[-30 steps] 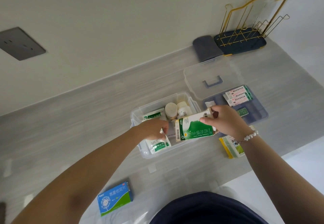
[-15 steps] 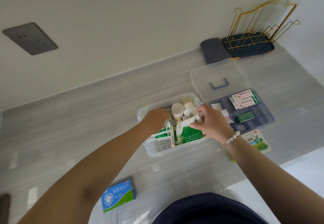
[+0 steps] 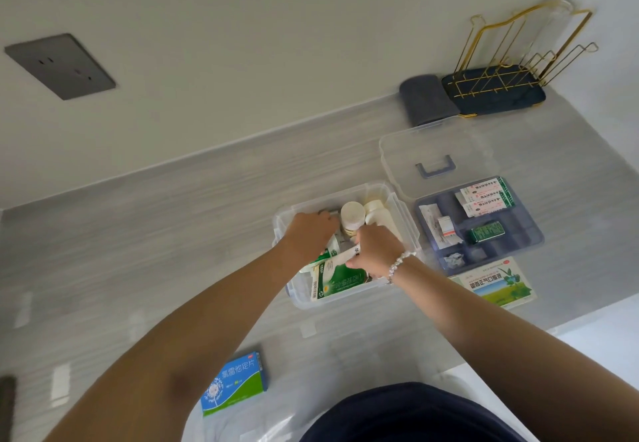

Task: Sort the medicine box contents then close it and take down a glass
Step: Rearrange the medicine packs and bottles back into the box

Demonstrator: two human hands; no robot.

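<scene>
- Right now both my hands are down inside the clear medicine box (image 3: 404, 213), which sits on the grey counter (image 3: 173, 234).
- My right hand (image 3: 378, 251) has its fingers curled round the top edge of a green-and-white carton (image 3: 340, 282), which stands tilted against the near wall of the box.
- My left hand (image 3: 311, 230) reaches into the far-left part of the box, knuckles up; its fingertips are hidden among the contents, so I cannot tell whether it grasps anything.
- Between my hands and the far wall stand two white bottles: one with a round white cap (image 3: 352, 215), another (image 3: 378, 215) just beside it on the right.
- A smaller green-and-white packet (image 3: 330, 255) shows just under my left wrist, touching the carton.
- A beaded bracelet (image 3: 399, 263) circles my right wrist.
- To the right of the box lies its clear lid (image 3: 432, 154), handle up, and in front of that the blue divider tray (image 3: 525, 237) holding two red-and-white sachets (image 3: 487, 196), a dark green pack (image 3: 487, 232) and small paper packets.
- A flat box with a green landscape print (image 3: 496, 282) lies just in front of the tray.
- A blue-and-green tablet box (image 3: 237, 384) lies well apart, near my body.
- At the far right corner stands a gold wire rack (image 3: 518, 51) on a dark tray, a rolled grey cloth (image 3: 423, 99) touching it; I can make out a faint clear glass (image 3: 556, 23) hanging on the rack.
</scene>
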